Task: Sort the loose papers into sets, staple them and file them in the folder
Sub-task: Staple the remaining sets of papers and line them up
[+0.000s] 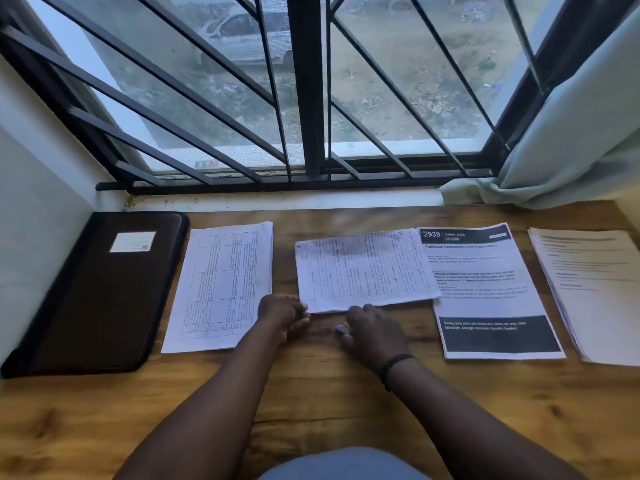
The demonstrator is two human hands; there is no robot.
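Head view. A wooden desk (311, 403) stands against a barred window (308, 88); a curtain (568, 133) hangs at far right.

4 paper sets and 1 folder lie in a row across the desk:
- Folder (104, 292): dark, closed, far left, with a white label (132, 241) on its cover.
- Table sheets (221, 285): just right of the folder, printed with a grid.
- Handwritten set (363, 268): centre, turned sideways; its right edge overlaps the printed set.
- Printed set (491, 292): right of centre, headed "2939", with a black band at its near end.
- Text stack (592, 289): far right, partly cut by the frame edge.

Left hand (282, 315): fingers curled, pinching the near left corner of the handwritten set.

Right hand (375, 332): rests at the near edge of the same set, fingers curled around a small object (341, 328) with blue and metallic parts; its identity cannot be determined. A black band (394, 367) circles the right wrist.
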